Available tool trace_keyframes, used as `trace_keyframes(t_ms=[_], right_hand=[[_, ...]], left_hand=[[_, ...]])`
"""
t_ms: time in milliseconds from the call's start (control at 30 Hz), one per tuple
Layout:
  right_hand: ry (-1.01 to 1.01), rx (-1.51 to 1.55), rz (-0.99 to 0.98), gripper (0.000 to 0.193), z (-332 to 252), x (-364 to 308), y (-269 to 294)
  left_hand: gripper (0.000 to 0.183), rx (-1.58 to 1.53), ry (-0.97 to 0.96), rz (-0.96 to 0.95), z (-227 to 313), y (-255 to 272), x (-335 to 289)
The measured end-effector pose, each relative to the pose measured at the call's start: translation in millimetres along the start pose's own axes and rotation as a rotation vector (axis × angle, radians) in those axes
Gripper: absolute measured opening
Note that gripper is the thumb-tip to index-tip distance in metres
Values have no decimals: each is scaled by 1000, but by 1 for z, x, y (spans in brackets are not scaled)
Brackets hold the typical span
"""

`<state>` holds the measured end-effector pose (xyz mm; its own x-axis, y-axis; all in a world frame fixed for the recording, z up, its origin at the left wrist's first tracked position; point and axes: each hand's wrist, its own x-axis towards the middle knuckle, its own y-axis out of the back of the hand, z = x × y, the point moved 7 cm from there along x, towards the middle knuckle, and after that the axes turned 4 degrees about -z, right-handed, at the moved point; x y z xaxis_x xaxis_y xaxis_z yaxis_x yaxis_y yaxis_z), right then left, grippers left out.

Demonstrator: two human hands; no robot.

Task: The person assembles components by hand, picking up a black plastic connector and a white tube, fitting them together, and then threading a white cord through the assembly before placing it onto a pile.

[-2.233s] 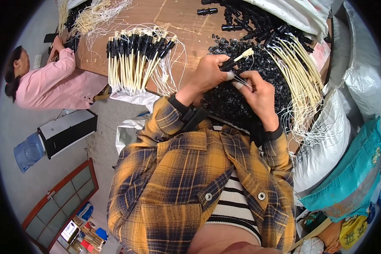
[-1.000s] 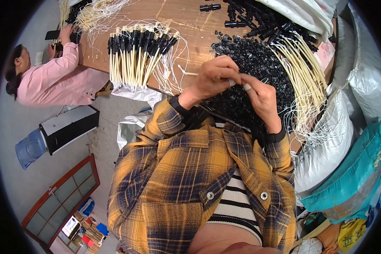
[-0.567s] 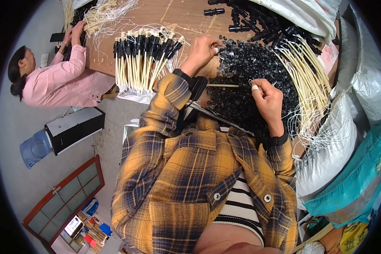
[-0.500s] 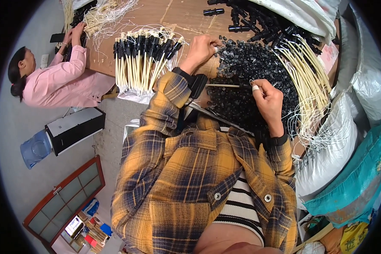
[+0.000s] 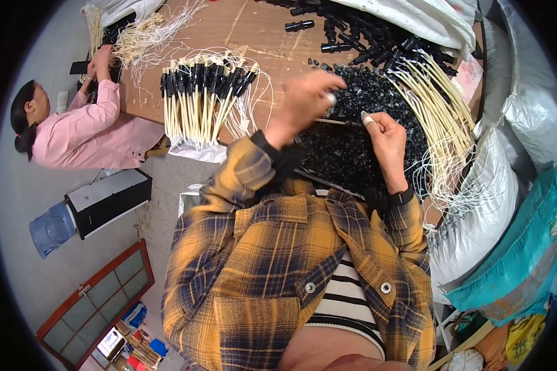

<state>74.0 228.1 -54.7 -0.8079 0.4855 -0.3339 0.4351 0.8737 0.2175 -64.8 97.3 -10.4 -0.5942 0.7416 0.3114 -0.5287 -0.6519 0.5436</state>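
- Clock face: centred on the heap of black chips [image 5: 377, 93], twelve pointing away from the wearer.
- Hands: one pair, apart, both above the heap.
- Left hand [image 5: 306, 102]: at about ten o'clock, blurred, thumb and forefinger parted; whether anything is in it, I cannot tell. White wrap on one digit.
- Right hand [image 5: 390, 139]: toward four o'clock, thumb and forefinger pinched together, apparently on the end of the piece in work. Also wrapped in white.
- Piece in work: one thin pale tube [image 5: 333, 122], lying crosswise between the hands, left end passing beneath the left hand; its dark end merges with the chips.
- Done, by my reckoning: one bundle of fitted tubes [image 5: 207, 102], nine o'clock, a row of pale stems with black fittings near their far ends, white cords trailing alongside.
- Left, by my reckoning: one sheaf of bare tubes [image 5: 436, 102], three o'clock, white cords spilling toward the wearer; loose black fittings [image 5: 353, 37], twelve o'clock, plentiful. Well short of complete, I would judge.
- Surroundings: brown table [image 5: 263, 37]; white sack [image 5: 414, 18], one o'clock; teal sack [image 5: 513, 247], between four and five; co-worker [image 5: 74, 123] in pink, far off at nine.
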Motion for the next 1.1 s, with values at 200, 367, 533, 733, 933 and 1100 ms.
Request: trace_keyframes(t_ms=[200, 367, 533, 733, 933, 1100], right_hand=[[137, 211, -98, 9, -6, 3, -12], [162, 327, -137, 9, -12, 0, -14], [335, -85, 23, 8, -28, -11, -7], [427, -312, 88, 13, -45, -19, -2], [-81, 488, -283, 7, -14, -7, -1], [259, 89, -161, 11, -35, -13, 10]], left_hand=[[33, 125, -155, 45, 53, -28, -8], [28, -87, 93, 83, 44, -23, -7], [13, -203, 321, -48, 11, -34, -13], [11, -4, 199, 67, 24, -17, -10], [32, 94, -259, -23, 57, -12, 1], [38, 177, -24, -417, 20, -27, -9]])
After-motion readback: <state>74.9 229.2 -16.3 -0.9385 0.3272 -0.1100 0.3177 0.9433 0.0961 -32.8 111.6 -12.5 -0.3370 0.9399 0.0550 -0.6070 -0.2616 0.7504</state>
